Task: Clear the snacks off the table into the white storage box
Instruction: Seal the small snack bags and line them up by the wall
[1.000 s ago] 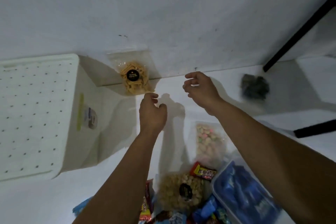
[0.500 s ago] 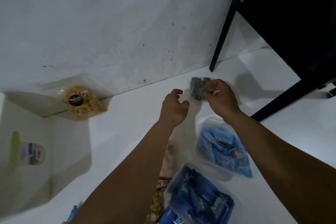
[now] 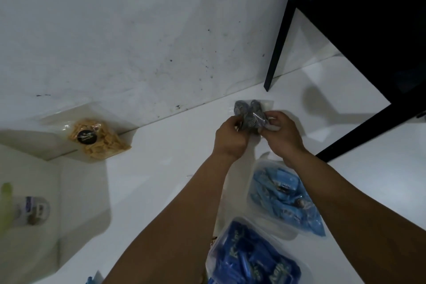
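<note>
Both hands, left hand (image 3: 230, 136) and right hand (image 3: 282, 135), pinch a dark snack bag (image 3: 250, 115) near the table's (image 3: 161, 157) far edge, bare tabletop to their left.

Table surface (image 3: 161, 168) abuts wall (image 3: 138, 30) at far edge. Storage box (image 3: 69, 203) at left. Chip bag (image 3: 98, 142) behind box, leaning on wall. Cookie packet (image 3: 250, 114) far centre, near wall, between left hand (image 3: 229, 137) and right hand (image 3: 282, 137). Wafer bag (image 3: 283, 196) in front of right hand; biscuit bag (image 3: 251, 258) nearer still. Frame leg (image 3: 280, 30) at right, beyond packet.
</note>
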